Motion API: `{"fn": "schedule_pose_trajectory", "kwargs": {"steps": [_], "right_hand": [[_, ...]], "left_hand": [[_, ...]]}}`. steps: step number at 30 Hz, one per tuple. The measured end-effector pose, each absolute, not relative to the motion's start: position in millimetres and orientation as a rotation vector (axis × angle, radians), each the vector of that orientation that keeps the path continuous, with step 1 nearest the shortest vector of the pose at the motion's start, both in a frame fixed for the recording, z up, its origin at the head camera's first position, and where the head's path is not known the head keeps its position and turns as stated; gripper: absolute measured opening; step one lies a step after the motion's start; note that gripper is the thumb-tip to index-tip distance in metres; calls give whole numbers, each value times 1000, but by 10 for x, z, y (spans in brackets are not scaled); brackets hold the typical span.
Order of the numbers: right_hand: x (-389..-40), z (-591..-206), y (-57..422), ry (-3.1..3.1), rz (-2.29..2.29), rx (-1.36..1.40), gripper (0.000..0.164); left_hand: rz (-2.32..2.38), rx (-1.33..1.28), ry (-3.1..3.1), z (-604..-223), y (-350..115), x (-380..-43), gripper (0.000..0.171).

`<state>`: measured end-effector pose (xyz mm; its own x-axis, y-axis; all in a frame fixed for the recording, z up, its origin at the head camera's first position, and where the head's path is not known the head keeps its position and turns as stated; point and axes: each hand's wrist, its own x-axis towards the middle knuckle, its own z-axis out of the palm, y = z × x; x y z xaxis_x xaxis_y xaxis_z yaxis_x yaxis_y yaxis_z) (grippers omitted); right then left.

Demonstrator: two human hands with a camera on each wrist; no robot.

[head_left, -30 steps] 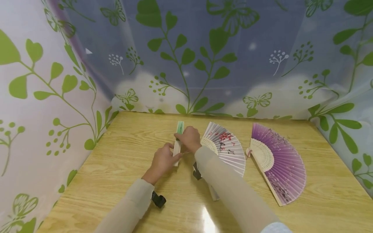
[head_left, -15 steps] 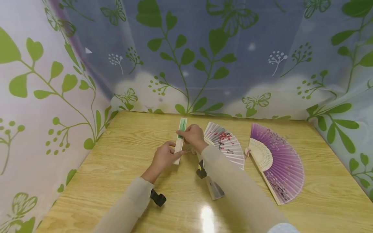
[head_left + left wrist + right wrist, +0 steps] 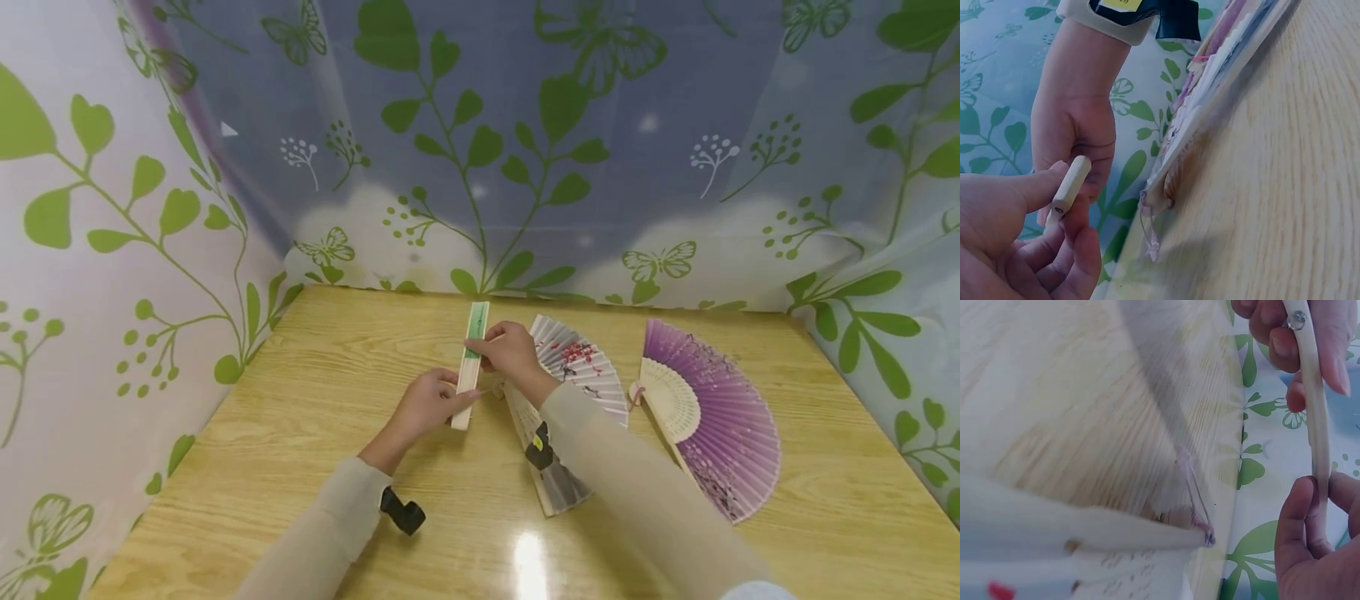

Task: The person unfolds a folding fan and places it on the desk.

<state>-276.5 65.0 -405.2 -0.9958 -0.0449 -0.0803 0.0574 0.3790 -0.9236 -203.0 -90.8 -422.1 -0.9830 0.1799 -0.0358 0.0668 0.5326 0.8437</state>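
Note:
A folded fan [image 3: 471, 375], pale wood with a green section [image 3: 477, 323] at its far end, is held above the table between both hands. My left hand [image 3: 423, 404] pinches it near the close end, thumb on top. My right hand [image 3: 517, 354] pinches it farther up, at the lower edge of the green. Side-on in the right wrist view, the folded fan [image 3: 1316, 425] is a thin, slightly bowed strip with a shiny rivet [image 3: 1297, 320] by my left fingers. In the left wrist view its narrow end [image 3: 1072, 181] shows between my left thumb and fingers.
A spread white-grey fan [image 3: 600, 387] with red blossoms lies right of the hands, partly under the right forearm. Farther right lies a spread purple fan [image 3: 738, 437] with a tassel. Both rest on the wooden table [image 3: 315, 400]; a leaf-patterned cloth [image 3: 480, 167] hangs behind.
Both hands have shifted slightly right with the folded fan. The right hand has drawn back a little, so more of the green section shows. The spread fans lie as before.

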Motion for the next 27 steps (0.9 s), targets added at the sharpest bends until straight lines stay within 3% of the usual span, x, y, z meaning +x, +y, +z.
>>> {"fn": "schedule_pose_trajectory", "kwargs": {"steps": [15, 27], "right_hand": [[-2629, -4034, 901, 2347, -1817, -87, 29], [-2522, -4038, 1142, 2241, -1774, -147, 34]], "left_hand": [[1639, 301, 2369, -4259, -806, -1957, 29], [1613, 315, 2331, -4301, -736, -1902, 26]]}}
